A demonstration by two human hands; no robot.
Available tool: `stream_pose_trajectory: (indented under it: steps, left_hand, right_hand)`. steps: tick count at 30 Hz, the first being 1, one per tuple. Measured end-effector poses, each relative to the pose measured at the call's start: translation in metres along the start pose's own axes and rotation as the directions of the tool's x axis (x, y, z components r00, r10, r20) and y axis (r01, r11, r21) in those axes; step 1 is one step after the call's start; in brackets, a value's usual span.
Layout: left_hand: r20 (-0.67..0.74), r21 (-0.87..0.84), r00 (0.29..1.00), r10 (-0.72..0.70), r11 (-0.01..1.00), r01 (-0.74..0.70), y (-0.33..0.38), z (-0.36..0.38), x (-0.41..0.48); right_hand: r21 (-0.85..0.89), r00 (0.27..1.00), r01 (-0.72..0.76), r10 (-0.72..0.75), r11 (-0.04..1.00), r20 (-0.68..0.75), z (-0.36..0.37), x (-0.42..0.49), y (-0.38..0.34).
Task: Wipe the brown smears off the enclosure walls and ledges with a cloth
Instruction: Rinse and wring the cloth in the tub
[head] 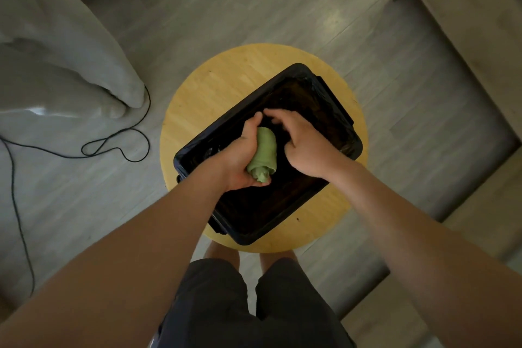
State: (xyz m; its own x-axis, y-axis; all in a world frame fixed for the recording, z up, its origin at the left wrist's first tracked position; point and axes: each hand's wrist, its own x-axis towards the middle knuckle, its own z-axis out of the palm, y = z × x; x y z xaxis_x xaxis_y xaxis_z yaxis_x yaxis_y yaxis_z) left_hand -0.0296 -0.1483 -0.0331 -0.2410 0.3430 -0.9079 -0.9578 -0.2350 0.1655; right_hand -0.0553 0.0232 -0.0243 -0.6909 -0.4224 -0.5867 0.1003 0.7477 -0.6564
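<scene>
At the centre of the frame I see a black rectangular plastic enclosure (336,110), set diagonally on a round table (214,87) of pale wood with a fine strip grain. Its rounded rim catches a little shine; the inside is so dark that I can only guess at brownish streaks along the upper wall. My left hand (243,158) is clenched around a light green cloth (264,154), rolled into a thick, soft cylinder whose folded end pokes out below the palm; the roll sits over the middle of the enclosure. My right hand (302,144) hovers just beside the cloth with fingers curled loosely, grasping nothing that I can see. Grey plank flooring surrounds the table. A thin black cable (118,147) loops across it at left, below a draped pale grey fabric (56,45) in the upper left.
</scene>
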Motion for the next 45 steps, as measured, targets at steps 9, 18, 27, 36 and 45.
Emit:
stream_pose_trajectory:
  steps: [9, 18, 27, 36, 45]
  left_hand:
    - [0.265, 0.550, 0.961, -0.084, 0.831, -0.079, 0.017, -0.018, -0.003]
    - [0.284, 0.656, 0.950, -0.131, 0.749, -0.093, 0.029, -0.001, -0.014]
    - [0.202, 0.979, 0.906, 0.373, -0.068, -0.190, 0.016, 0.010, 0.003]
    - [0.370, 0.872, 0.697, 0.615, -0.488, -0.033, -0.004, 0.003, 0.007]
    - [0.111, 0.966, 0.864, 0.492, 0.151, -0.210, -0.004, -0.001, 0.007]
  right_hand:
    - [-0.669, 0.939, 0.343, -0.247, 0.659, 0.238, -0.034, 0.005, 0.006]
    - [-0.537, 0.921, 0.363, -0.379, 0.761, 0.086, 0.001, -0.011, 0.005]
    - [-0.577, 0.995, 0.023, 0.038, 0.817, 0.093, -0.008, 0.003, -0.024]
    - [-0.180, 0.824, -0.350, 0.394, 0.919, 0.408, -0.015, 0.016, -0.027]
    - [-0.346, 0.995, 0.060, -0.028, 0.936, 0.096, 0.002, -0.001, 0.001]
